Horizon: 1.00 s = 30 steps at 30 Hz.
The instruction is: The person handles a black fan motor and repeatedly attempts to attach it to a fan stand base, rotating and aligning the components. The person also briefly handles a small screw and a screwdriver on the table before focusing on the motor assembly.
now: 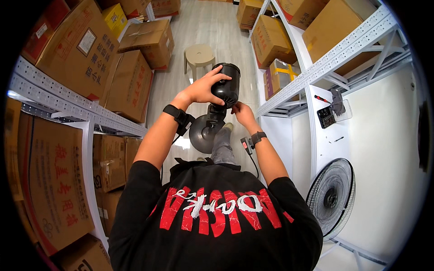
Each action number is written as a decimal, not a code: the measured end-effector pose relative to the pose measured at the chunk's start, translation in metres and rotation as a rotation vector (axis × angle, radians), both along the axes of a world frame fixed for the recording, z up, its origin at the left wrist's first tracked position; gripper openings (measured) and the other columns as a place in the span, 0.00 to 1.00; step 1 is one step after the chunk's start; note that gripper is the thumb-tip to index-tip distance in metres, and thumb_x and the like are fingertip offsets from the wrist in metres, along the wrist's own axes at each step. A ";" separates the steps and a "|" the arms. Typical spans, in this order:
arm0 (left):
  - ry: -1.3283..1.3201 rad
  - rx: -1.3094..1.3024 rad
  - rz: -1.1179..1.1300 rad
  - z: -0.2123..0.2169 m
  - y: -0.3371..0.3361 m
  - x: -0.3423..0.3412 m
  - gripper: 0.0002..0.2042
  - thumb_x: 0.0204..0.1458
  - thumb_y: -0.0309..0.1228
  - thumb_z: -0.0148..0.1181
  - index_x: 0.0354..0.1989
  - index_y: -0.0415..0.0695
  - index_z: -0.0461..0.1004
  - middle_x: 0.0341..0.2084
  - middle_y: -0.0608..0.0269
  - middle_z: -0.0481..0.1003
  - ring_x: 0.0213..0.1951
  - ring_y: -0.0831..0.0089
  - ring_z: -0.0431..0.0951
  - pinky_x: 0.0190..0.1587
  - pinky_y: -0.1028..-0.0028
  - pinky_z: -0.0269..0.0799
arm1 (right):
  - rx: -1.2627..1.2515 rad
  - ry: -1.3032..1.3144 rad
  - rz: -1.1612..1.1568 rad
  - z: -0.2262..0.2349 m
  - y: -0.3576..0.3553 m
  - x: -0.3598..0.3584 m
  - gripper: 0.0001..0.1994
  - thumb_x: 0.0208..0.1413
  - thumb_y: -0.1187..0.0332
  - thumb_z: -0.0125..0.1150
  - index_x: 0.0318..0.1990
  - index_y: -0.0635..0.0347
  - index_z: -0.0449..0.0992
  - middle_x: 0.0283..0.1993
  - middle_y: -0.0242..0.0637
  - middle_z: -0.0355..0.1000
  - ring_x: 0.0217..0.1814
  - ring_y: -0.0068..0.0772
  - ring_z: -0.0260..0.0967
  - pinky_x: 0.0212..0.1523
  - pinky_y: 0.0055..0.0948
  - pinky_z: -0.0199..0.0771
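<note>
A black fan motor housing (229, 92) stands upright on a short neck above a round black base (202, 134). My left hand (202, 91) is closed around the left side and upper part of the housing, thumb low and fingers across it. At the housing's lower right edge, where it meets the neck, my right hand (244, 115) has its fingertips pinched together. Whatever small part lies between those fingertips is hidden. A round black wire fan grille (332, 198) leans by the shelf at the right, apart from both hands.
Shelves with cardboard boxes (74, 49) line the left side, and more boxes (272, 40) fill the right rack. A beige stool (199, 54) stands ahead on the floor. On the right white shelf lie a red screwdriver (321, 98), a grey cloth (337, 103) and a black keypad device (325, 117).
</note>
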<state>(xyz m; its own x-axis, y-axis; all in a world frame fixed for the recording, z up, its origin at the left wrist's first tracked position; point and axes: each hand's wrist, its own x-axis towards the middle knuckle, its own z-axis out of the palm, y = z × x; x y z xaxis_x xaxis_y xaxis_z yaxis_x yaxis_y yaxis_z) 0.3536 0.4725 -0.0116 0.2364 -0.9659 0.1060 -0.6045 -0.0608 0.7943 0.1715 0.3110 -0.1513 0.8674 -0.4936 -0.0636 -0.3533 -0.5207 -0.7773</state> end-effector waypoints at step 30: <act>0.163 -0.078 -0.095 -0.030 0.002 0.011 0.45 0.32 0.23 0.75 0.64 0.60 0.63 0.74 0.59 0.35 0.73 0.56 0.40 0.69 0.57 0.53 | 0.770 0.289 -0.058 -0.012 -0.024 0.009 0.13 0.61 0.61 0.56 0.33 0.63 0.78 0.23 0.33 0.72 0.25 0.25 0.68 0.26 0.25 0.68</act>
<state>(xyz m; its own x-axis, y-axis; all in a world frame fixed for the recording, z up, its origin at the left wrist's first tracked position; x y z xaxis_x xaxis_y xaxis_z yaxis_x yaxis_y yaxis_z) 0.3645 0.4748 -0.0417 0.1650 -0.9750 0.1492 -0.4679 0.0558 0.8820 0.1802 0.2873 -0.1633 0.7393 -0.2645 -0.6192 -0.6038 0.1466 -0.7835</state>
